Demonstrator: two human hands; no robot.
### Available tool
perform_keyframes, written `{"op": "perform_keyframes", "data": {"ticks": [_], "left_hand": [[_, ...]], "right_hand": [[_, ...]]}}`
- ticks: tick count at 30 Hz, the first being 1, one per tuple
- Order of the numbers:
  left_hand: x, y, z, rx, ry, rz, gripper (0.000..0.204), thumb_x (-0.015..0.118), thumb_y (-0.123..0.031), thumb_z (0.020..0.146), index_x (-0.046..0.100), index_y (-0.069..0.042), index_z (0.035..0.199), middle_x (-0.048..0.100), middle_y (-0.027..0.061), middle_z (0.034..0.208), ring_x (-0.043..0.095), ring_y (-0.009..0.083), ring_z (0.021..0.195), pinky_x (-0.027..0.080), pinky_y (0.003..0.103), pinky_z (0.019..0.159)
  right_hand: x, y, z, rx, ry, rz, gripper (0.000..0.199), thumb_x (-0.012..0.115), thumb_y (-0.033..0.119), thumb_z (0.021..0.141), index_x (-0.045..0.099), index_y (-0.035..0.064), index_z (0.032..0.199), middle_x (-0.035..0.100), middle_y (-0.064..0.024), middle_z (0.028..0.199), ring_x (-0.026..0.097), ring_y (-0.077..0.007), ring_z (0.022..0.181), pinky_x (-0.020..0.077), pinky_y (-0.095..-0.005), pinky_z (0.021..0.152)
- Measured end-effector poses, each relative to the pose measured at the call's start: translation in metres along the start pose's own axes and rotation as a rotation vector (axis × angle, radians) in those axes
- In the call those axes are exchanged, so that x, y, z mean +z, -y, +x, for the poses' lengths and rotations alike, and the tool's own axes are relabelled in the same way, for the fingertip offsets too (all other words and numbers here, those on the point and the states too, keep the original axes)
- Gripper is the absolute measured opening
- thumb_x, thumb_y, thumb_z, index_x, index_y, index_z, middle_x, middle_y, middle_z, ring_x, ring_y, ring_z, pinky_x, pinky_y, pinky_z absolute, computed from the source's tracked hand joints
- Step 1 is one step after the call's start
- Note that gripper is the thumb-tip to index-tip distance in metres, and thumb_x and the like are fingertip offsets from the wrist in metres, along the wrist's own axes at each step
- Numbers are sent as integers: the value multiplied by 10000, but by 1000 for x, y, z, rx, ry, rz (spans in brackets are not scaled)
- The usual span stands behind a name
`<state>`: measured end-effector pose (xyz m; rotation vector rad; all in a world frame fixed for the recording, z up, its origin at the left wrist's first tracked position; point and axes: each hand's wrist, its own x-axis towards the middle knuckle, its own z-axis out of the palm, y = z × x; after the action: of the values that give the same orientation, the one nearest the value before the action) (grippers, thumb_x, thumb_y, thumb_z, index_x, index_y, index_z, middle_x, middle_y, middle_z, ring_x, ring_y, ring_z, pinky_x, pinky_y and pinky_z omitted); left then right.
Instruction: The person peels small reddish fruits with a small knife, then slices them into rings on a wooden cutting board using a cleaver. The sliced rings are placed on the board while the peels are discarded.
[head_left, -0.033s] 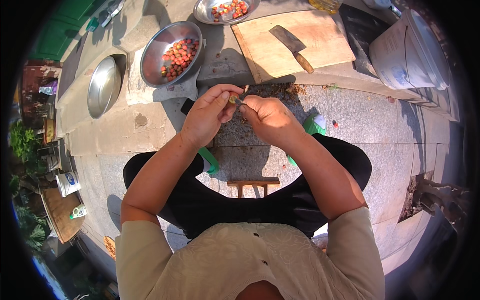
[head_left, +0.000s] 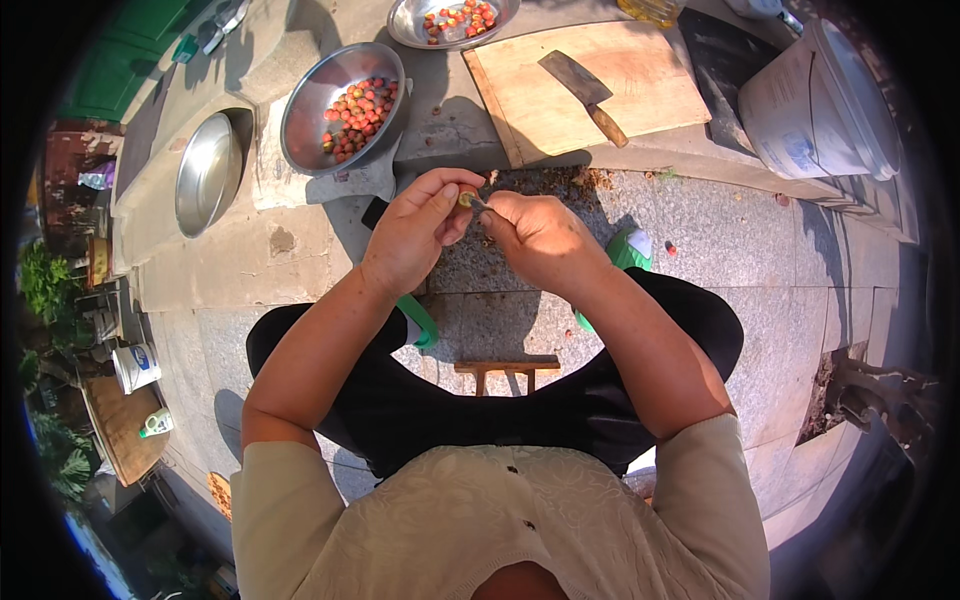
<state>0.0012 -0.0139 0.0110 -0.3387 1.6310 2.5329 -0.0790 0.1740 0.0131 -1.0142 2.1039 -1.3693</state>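
Note:
My left hand (head_left: pixel 415 230) pinches a small round fruit (head_left: pixel 466 199) between thumb and fingertips. My right hand (head_left: pixel 540 235) is closed on a thin metal tool (head_left: pixel 481 205) whose tip touches the fruit. Both hands meet above the stone ground, in front of my knees. Just beyond my left hand stands a steel bowl (head_left: pixel 300 140) holding several small red and green fruits (head_left: pixel 355 110).
An empty steel bowl (head_left: pixel 207 175) lies at the left. A steel plate (head_left: pixel 405 30) with cut fruit sits at the top. A cleaver (head_left: pixel 585 92) rests on a wooden board (head_left: pixel 660 90). A white bucket (head_left: pixel 815 110) stands right. Scraps (head_left: pixel 560 180) litter the stone. A small wooden stool (head_left: pixel 507 367) stands between my legs.

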Motion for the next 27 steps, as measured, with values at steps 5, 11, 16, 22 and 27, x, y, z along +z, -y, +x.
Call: {"op": "perform_keyframes", "data": {"ticks": [5,11,16,22,27], "left_hand": [[-3,0,0,45,-51,-73,248,454,-87,1093,595,-25,1288,655,54,1106,550,82,864,447,225,754],[-2,1,1,96,-36,-57,247,470,-58,1073,585,-27,1290,668,68,1133,556,84,874,453,227,763],[0,2,-1,129,-80,104,240,503,-40,1055,590,-20,1277,670,66,1139,561,89,886,463,232,773],[3,5,-4,251,-73,436,208,553,-32,1042,596,-17,1245,666,44,1143,578,81,947,485,234,821],[6,9,-4,312,-54,467,216,544,-23,1047,590,-22,1258,663,46,1167,552,83,908,479,239,815]], "right_hand": [[-3,1,-1,50,57,-24,173,593,207,1012,641,45,978,664,-224,820,662,-408,782,529,-454,708],[2,-3,-1,109,59,196,192,576,187,1023,634,12,970,627,-198,742,608,-301,653,501,-406,667],[1,-5,-1,165,84,270,205,562,190,1029,637,8,973,622,-188,737,599,-250,651,494,-388,659],[4,-9,1,206,92,222,215,556,195,1029,628,3,965,609,-182,725,594,-236,656,496,-402,664],[2,1,2,419,131,494,252,565,214,1034,631,-4,925,603,-84,708,580,-159,653,479,-342,632]]}}
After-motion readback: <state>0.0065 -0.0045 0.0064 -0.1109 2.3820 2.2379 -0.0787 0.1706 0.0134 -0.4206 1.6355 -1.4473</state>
